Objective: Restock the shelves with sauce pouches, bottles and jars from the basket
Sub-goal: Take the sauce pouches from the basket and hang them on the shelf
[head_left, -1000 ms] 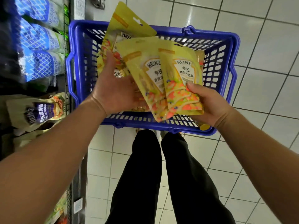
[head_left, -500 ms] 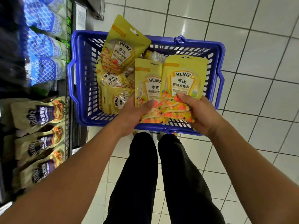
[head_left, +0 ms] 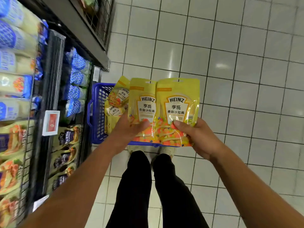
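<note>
Pinching two yellow Heinz pouches low on their fronts. The left hand has its thumb across the left pouch, fingers behind. The right hand grips the right pouch the same way. Both pouches are upright with labels toward the camera, side by side, the right one's edge overlapping the left one's.

They are held above the blue basket, which sits on the tiled floor just beside the shelving on the left. More yellow pouches lie in the basket's left part. The lower shelf holds dark-labelled Heinz pouches near and blue-patterned packs farther along. A white-and-red price tag sits on the shelf rail.

Judgement: the step in hand is carrying the pair to its shelf slot. Orange-yellow packs at near left may be the matching row, but they are too blurred to confirm.

- Check the facing before placing.
- The film looks slick, so keep the pinch low and firm.
- Turn left without fanning the pair.
- Seat one pouch at a time, base down and label outward, releasing only once it stands.
</note>
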`<state>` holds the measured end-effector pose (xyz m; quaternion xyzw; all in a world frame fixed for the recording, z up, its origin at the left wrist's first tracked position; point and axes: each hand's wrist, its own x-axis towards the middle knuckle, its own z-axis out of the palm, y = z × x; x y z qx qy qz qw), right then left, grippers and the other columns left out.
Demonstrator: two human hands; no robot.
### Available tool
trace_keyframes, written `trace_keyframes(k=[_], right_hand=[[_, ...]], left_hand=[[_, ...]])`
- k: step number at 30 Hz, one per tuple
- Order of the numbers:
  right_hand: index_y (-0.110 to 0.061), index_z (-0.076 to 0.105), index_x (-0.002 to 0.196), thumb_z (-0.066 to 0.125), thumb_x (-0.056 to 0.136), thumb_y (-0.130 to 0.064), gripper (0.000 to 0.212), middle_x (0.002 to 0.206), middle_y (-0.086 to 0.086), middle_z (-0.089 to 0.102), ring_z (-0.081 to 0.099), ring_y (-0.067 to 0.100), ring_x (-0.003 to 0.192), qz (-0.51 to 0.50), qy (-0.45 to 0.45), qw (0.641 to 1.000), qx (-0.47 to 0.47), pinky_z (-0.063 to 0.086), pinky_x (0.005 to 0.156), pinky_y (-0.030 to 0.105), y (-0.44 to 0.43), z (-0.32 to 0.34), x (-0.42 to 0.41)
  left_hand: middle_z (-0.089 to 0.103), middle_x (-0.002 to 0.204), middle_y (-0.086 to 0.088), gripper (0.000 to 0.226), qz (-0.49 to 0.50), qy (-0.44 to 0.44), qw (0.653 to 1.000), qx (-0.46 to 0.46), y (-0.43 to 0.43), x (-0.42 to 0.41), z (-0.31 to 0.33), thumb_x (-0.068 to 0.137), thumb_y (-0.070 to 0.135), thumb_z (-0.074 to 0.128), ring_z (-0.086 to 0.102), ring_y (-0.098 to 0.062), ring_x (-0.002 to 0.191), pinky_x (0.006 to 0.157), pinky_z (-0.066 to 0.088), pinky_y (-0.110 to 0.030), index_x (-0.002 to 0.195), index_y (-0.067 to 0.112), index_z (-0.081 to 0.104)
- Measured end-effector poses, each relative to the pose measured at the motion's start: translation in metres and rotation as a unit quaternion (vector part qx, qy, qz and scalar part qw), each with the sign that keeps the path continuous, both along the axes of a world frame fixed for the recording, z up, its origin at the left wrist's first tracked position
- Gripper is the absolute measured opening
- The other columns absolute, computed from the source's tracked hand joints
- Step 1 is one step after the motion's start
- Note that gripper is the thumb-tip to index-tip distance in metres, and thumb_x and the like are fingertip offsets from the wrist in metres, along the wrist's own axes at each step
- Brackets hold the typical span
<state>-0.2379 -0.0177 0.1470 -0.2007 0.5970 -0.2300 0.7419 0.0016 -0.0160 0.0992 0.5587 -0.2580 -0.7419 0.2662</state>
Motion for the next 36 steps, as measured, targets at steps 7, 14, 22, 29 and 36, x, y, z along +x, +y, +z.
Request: trace_keyframes(k=[7, 14, 22, 29, 36], right_hand=[[-0.015, 0.056, 0.136, 0.074, 0.079, -0.032, 0.062, 0.123, 0.008, 0.072, 0.07, 0.028, 0.111, 0.02, -0.022, 0.999, -0.036, 0.06, 0.087, 0.039, -0.009, 0.115, 0.0], [-0.016, 0.059, 0.131, 0.077, 0.081, -0.024, 0.054, 0.121, 0.008, 0.072, 0.071, 0.028, 0.11, 0.038, -0.066, 0.995, -0.062, 0.06, 0.081, 0.035, -0.015, 0.192, -0.003], [-0.023, 0.071, 0.117, 0.089, 0.071, -0.035, 0.051, 0.12, 0.013, 0.072, 0.07, 0.034, 0.109, 0.069, -0.092, 0.983, -0.146, 0.059, 0.084, 0.041, -0.017, 0.246, -0.011], [-0.022, 0.073, 0.115, 0.087, 0.072, -0.038, 0.049, 0.116, 0.01, 0.074, 0.071, 0.032, 0.107, 0.177, -0.093, 0.959, -0.202, 0.058, 0.09, 0.045, -0.002, 0.284, -0.006], [-0.024, 0.068, 0.12, 0.082, 0.079, -0.033, 0.044, 0.117, 0.006, 0.074, 0.072, 0.028, 0.107, 0.302, -0.123, 0.914, -0.24, 0.059, 0.089, 0.043, 0.038, 0.324, 0.028]], left_hand=[[0.073, 0.116, 0.0, 0.058, 0.034, -0.004, 0.998, -0.047, -0.003, 0.005, 0.122, 0.073, 0.034, 0.087, 0.072, -0.019, 0.104, 0.077, 0.06, -0.029, 0.125, 0.029, 0.062], [0.074, 0.115, -0.005, 0.058, 0.103, -0.001, 0.991, -0.081, 0.006, 0.002, 0.209, 0.074, 0.027, 0.081, 0.072, -0.025, 0.103, 0.073, 0.06, -0.031, 0.127, 0.019, 0.06], [0.075, 0.112, -0.002, 0.045, 0.202, -0.049, 0.969, -0.133, 0.041, -0.016, 0.283, 0.069, 0.037, 0.088, 0.073, -0.022, 0.101, 0.071, 0.06, -0.03, 0.111, 0.04, 0.07], [0.074, 0.116, -0.006, 0.064, 0.348, -0.062, 0.924, -0.144, 0.109, -0.034, 0.319, 0.061, 0.033, 0.09, 0.071, -0.03, 0.104, 0.076, 0.06, -0.045, 0.12, 0.031, 0.065], [0.074, 0.114, -0.002, 0.052, 0.43, -0.114, 0.877, -0.179, 0.199, -0.027, 0.358, 0.069, 0.029, 0.085, 0.073, -0.025, 0.102, 0.077, 0.061, -0.045, 0.117, 0.036, 0.066]])
